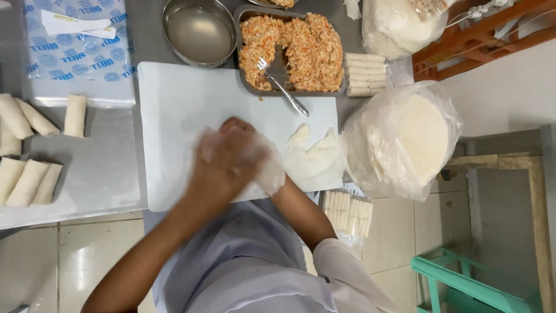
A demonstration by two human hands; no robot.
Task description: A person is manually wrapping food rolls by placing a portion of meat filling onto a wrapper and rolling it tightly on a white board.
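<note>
Wrapper [263, 168]: thin, translucent, lying near the front edge of the white board [174, 104], right of centre. Motion-blurred, so its exact outline cannot be told.

Left hand [226, 159] lies flat over the wrapper, fingers spread, pressing on it. Right hand is hidden beneath the left; only its forearm shows, coming in from the front edge. Whether it grips the wrapper cannot be told. Hands together, one over the other.

No filling seen on the wrapper; judged to be at the start of one roll, sheet being laid or separated.

Just right of the hands, at the board's right edge: crumpled sheets [315, 159]. Beyond, off the board: bagged stack of round wrappers [414, 139].

Back edge: tray of orange filling [301, 49], partly emptied, fork [278, 81] in it; metal bowl of liquid [198, 32] at its left.

Done so far: rolls [26, 148] on the left surface, a row [365, 75] beside the tray. Filling and wrappers left: much work remains.
</note>
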